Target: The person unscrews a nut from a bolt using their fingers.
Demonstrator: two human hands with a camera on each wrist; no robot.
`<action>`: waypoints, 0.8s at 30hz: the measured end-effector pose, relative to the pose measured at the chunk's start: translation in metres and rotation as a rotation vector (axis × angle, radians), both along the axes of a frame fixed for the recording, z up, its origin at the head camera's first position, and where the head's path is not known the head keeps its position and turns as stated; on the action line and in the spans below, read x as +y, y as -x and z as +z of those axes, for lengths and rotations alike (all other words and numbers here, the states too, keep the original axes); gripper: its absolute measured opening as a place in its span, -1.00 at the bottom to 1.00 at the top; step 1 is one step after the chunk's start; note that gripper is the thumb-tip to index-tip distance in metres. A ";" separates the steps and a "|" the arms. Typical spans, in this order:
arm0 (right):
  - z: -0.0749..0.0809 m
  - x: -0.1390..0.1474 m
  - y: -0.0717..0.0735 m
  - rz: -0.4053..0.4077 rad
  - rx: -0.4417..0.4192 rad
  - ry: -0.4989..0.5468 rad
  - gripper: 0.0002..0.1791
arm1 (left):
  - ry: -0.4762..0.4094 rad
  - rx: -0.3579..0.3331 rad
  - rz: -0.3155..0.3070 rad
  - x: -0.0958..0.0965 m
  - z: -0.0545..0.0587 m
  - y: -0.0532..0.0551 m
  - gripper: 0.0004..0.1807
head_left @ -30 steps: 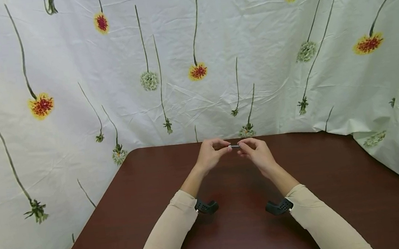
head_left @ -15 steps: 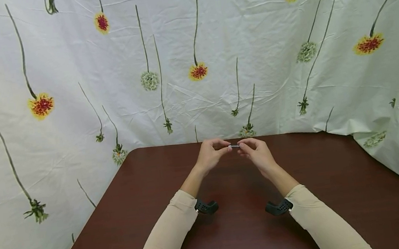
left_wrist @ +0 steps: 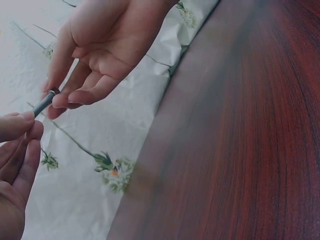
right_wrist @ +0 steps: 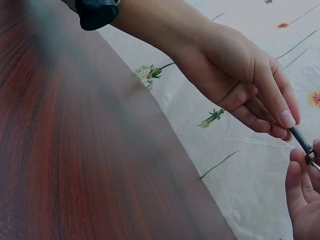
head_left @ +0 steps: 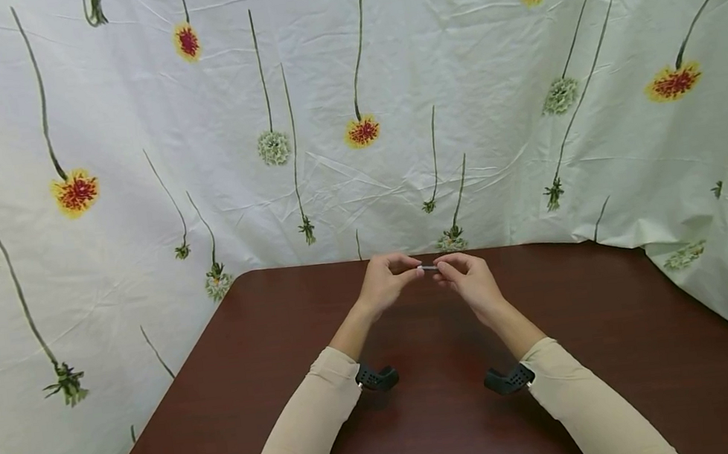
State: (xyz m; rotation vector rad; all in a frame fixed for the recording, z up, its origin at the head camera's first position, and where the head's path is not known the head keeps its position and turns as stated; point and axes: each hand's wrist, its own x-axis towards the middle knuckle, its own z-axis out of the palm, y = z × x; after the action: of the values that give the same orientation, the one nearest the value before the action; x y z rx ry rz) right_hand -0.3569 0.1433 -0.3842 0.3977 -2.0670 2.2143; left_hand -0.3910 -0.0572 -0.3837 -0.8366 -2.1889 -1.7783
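A thin grey threaded bolt (head_left: pixel 429 267) is held level between both hands, above the far part of the table. My left hand (head_left: pixel 384 282) pinches one end between thumb and forefinger. At the other end, thumb and fingers of my right hand (head_left: pixel 471 281) pinch it. In the left wrist view the bolt (left_wrist: pixel 43 105) has a dark collar at the right-hand end. Seen from the right wrist, threads show along the bolt (right_wrist: pixel 300 137), and a dark ring sits by the right fingertips. Whether this ring is a nut or the head, I cannot tell.
The dark red-brown table (head_left: pixel 439 413) extends under both arms. Behind it and at both sides hangs a white cloth (head_left: pixel 332 185) printed with flowers. Black straps (head_left: pixel 377 377) circle both wrists over beige sleeves.
Both hands stay in nearly the same place, still pinching the bolt. Only very slight finger movement, if any, shows.
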 end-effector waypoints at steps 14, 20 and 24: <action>0.000 -0.001 0.002 -0.029 -0.022 0.014 -0.62 | 0.004 0.011 -0.007 0.000 -0.001 0.002 -0.88; -0.002 0.000 0.004 -0.028 0.014 0.005 -0.73 | 0.003 0.007 -0.012 0.000 -0.001 0.002 -0.88; -0.003 0.001 0.004 -0.018 0.027 0.001 -0.68 | -0.001 0.006 -0.013 0.000 -0.001 0.002 -0.88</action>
State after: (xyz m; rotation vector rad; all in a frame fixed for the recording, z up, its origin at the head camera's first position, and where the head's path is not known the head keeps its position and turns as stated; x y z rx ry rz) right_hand -0.3608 0.1442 -0.3871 0.4047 -2.0479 2.1876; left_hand -0.3926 -0.0573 -0.3849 -0.8563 -2.1838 -1.7797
